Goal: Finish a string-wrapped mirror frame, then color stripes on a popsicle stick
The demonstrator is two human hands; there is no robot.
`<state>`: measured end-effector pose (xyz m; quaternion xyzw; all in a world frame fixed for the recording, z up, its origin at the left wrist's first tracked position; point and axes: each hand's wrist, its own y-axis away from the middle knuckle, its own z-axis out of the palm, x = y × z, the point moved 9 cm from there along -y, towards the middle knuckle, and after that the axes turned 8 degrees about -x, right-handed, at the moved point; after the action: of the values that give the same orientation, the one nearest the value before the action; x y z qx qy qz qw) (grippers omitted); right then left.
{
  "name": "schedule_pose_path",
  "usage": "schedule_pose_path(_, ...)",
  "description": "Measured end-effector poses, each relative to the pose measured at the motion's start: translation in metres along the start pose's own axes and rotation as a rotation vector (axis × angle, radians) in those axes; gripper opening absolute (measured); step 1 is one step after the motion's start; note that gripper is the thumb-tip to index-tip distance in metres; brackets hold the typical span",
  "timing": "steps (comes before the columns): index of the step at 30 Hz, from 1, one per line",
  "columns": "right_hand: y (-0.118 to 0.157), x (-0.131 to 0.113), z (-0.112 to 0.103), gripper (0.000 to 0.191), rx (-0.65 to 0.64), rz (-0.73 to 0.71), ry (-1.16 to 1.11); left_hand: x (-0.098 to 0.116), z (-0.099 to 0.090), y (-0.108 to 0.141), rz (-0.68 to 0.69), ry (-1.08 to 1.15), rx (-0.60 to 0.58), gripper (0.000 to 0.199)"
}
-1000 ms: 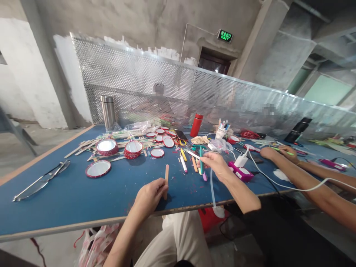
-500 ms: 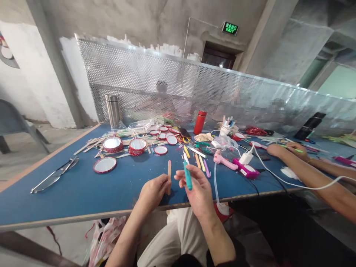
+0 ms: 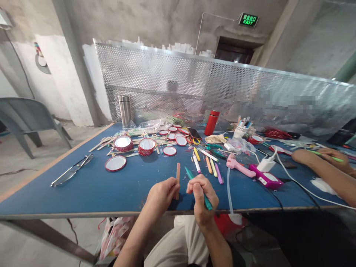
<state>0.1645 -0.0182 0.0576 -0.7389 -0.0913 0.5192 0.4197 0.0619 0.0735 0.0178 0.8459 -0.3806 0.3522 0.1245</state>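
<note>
My left hand [image 3: 160,196] grips a flat wooden craft stick [image 3: 177,181] upright at the table's front edge. My right hand [image 3: 202,196] is just to its right, shut around a teal marker [image 3: 194,181] that slants across the palm, with both ends showing. The two hands are close, and the marker does not touch the stick. Loose coloured pens [image 3: 208,165] lie beyond my right hand on the blue worktable [image 3: 83,189]. Red-rimmed round mirrors [image 3: 115,163] and short red-sided drums [image 3: 146,146] lie further left.
A pink glue gun [image 3: 239,167] and a magenta power bank [image 3: 265,177] with a white charger [image 3: 266,165] lie to the right. A co-worker's hands [image 3: 322,157] hold a green pen at the right. A perforated metal screen [image 3: 194,74] rises behind the table.
My right hand has moved from over the pens to beside my left hand, and the marker now slants lower. The whole scene has shifted right in view.
</note>
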Motion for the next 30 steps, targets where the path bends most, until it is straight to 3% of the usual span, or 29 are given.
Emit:
schedule_pose_path(11, -0.001, -0.016, 0.02, 0.013, -0.233, -0.054, 0.009, -0.002, -0.001, 0.001, 0.011, -0.006, 0.052, 0.023)
schedule_pose_path(30, -0.003, -0.012, 0.022, 0.012, -0.245, -0.024, 0.021, -0.001, -0.001, 0.001, 0.053, 0.039, 0.05, 0.024)
